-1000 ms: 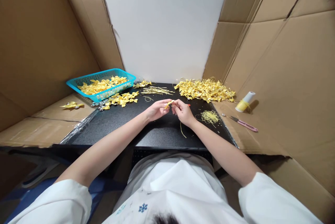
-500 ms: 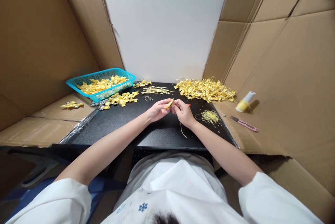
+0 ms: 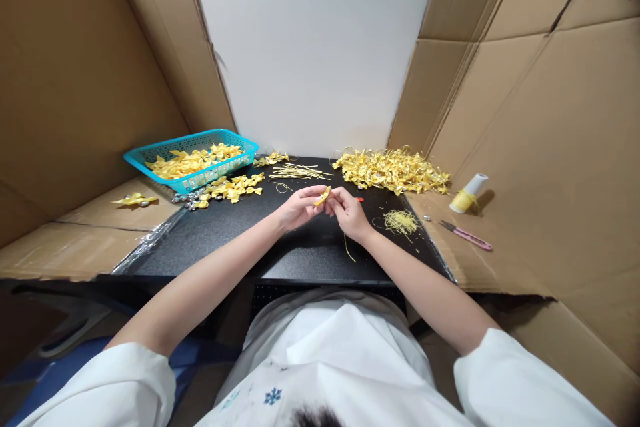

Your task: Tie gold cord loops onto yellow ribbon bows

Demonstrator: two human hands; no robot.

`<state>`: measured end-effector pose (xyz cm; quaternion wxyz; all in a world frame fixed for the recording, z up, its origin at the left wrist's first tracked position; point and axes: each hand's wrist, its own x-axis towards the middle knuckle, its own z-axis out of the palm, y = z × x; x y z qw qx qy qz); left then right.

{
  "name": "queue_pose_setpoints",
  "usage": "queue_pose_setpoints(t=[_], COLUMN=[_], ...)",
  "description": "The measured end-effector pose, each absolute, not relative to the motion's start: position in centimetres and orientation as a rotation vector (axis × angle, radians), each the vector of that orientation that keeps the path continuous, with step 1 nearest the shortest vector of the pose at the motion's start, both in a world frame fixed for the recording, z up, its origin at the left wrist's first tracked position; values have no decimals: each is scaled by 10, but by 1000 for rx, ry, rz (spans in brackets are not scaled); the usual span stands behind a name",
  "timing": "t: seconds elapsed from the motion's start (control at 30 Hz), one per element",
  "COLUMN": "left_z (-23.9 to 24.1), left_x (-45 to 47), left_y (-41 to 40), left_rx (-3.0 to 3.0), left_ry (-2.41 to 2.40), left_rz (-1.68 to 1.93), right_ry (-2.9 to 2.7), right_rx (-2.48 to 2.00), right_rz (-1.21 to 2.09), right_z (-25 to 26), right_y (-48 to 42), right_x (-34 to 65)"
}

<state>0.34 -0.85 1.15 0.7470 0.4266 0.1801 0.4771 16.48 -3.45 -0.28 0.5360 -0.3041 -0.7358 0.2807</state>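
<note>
Over the middle of the black table point(image 3: 210, 240), my left hand point(image 3: 301, 208) pinches a small yellow ribbon bow point(image 3: 323, 196) between thumb and fingers. My right hand point(image 3: 349, 214) is closed against the bow's right side. From under its fingers a thin yellow cord point(image 3: 349, 248) hangs down toward the table's front, so the cord appears pinched there. The fingertips hide where bow and cord meet. A bit of something red point(image 3: 360, 199) shows just behind my right hand.
A blue basket point(image 3: 190, 183) of yellow bows stands back left, loose bows point(image 3: 240, 187) beside it. Cut cords point(image 3: 300, 172) lie at the back. A bow heap point(image 3: 393, 170), tangled cord point(image 3: 400, 222), a cord spool point(image 3: 467, 194) and pink-handled thread snips point(image 3: 470, 237) are on the right.
Both hands stay together at the bow, with only a very slight shift of the fingers. The cord still hangs from my right hand.
</note>
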Motion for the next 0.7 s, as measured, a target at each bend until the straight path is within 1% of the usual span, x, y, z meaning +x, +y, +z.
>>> queue_pose_setpoints(t=[0.17,0.47,0.7], left_z=[20,12,12], left_x=[-6,0,0], left_y=[-8,-6,-10], left_rx=[886,890,878], left_ry=[385,385,304], left_rz=[1148,1049,1018], right_ry=[-1705,-1791,-1823], right_rx=[-757,-835,-806], right_rz=[674,372,291], right_z=[0,12,7], right_y=[-34,-46,-41], right_x=[169,172,173])
